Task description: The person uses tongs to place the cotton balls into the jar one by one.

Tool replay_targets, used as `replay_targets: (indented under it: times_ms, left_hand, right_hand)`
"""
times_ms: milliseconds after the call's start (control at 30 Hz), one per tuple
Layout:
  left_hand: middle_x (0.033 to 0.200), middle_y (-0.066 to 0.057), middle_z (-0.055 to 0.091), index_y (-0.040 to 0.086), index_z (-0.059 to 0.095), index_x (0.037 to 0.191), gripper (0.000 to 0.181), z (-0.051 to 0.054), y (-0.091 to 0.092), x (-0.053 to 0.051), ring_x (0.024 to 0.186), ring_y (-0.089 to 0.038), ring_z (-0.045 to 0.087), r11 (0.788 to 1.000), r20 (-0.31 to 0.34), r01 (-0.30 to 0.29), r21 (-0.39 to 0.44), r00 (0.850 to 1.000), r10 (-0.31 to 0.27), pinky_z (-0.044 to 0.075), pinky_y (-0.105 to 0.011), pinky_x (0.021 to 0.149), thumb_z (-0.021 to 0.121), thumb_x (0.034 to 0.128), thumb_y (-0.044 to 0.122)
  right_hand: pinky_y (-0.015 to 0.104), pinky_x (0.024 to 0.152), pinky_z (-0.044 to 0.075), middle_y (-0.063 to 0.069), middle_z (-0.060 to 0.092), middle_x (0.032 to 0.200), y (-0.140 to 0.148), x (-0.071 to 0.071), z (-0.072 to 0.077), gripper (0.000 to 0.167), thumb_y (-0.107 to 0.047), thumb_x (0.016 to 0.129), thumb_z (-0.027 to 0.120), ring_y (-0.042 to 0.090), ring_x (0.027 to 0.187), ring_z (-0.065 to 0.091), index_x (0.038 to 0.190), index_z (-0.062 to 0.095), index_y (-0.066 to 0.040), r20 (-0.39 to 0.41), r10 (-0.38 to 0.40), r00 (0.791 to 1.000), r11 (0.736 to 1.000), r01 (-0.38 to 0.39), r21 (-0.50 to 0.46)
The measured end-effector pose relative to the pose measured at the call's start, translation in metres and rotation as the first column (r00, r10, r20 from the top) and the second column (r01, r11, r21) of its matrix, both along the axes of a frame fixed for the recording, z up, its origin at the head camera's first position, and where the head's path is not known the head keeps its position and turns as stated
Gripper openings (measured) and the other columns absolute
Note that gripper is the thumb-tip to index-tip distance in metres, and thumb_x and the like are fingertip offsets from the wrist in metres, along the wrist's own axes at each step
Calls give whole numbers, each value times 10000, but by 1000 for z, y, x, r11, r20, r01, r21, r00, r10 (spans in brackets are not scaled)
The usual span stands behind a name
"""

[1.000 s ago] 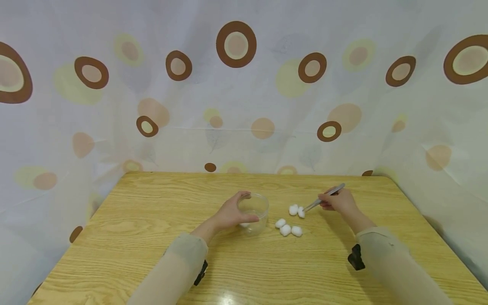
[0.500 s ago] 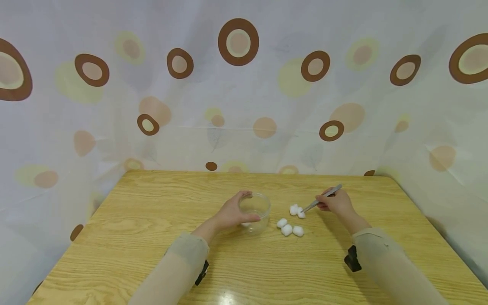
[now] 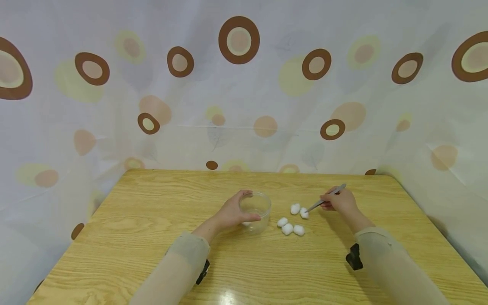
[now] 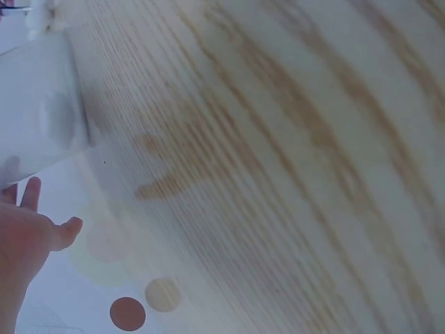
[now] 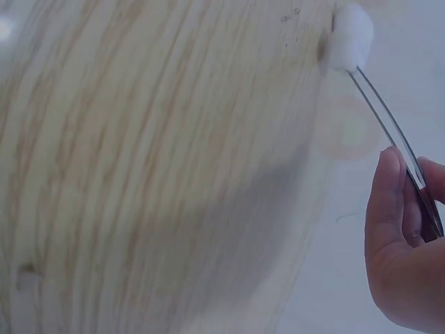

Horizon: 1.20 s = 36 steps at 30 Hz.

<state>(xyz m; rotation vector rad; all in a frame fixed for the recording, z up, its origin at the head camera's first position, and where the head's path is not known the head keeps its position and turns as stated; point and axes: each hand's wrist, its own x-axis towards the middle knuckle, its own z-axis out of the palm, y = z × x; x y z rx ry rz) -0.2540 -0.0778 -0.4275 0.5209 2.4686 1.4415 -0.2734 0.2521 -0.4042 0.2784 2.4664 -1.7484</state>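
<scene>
My left hand (image 3: 230, 213) holds a clear round plastic tub (image 3: 262, 223), thumb on the near side and fingers at the far side. A pale rounded shape shows through the tub's wall (image 4: 35, 90) in the left wrist view; what it is I cannot tell. My right hand (image 3: 341, 201) pinches metal tweezers (image 3: 319, 204), slanted down to the left. Their tips meet a white cotton ball (image 3: 304, 213), also plain in the right wrist view as a fluffy cotton ball (image 5: 352, 38) at the tips. Beside it lies another cotton ball (image 3: 295, 209).
Three more cotton balls, the middle one (image 3: 287, 229) touching or nearly touching its neighbours, lie just right of the tub. All stand on a wood-grain table (image 3: 152, 203). A patterned curtain (image 3: 198, 97) rises behind the table and along its sides.
The tweezers dipped slightly left, then came back right. The cotton ball at their tips has shifted a little right, away from its neighbour. The left hand and tub stay put.
</scene>
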Motion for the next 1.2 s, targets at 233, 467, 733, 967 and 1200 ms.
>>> replay_targets:
  times_ms: [233,467,733,967,1200]
  left_hand:
    - [1468,-16,386,155,323,1432,833,1,1,0,1385,-286,305,1000,1,-4,-7,1000,4,301,-500,1097,776,760,346]
    - [1465,-20,391,146,324,1431,828,1,2,1,1383,-286,311,1000,3,-13,-5,1000,13,307,-494,1096,777,763,326]
    - [1467,-27,389,139,324,1433,834,2,2,-1,1374,-297,323,1000,3,-13,-6,1000,13,327,-486,1084,781,759,318]
    - [1472,-25,382,143,322,1437,840,2,1,-1,1373,-303,324,1000,3,-4,-11,1000,4,335,-488,1078,779,759,336]
    - [1473,-25,379,146,317,1442,853,1,0,-1,1382,-302,309,1000,0,-5,-18,1000,5,319,-502,1085,776,756,360]
  right_hand:
    - [214,635,561,-68,633,664,8,1,3,141,-53,925,539,41,583,647,1012,494,48,3,5,1000,996,-5,-84]
    - [198,649,558,-46,640,671,15,2,8,32,-44,926,534,53,601,659,899,547,-35,-1,19,1000,969,-18,-245]
    - [208,663,560,-2,637,686,19,3,18,204,-26,933,516,81,631,663,753,554,-116,71,-5,997,910,34,-412]
    - [198,699,555,1,622,737,14,5,30,235,-64,952,505,86,685,659,775,639,-144,82,48,996,876,-3,-482]
    - [187,676,553,4,626,709,-7,5,45,298,-44,957,482,83,663,660,725,646,-134,53,98,994,862,-58,-503]
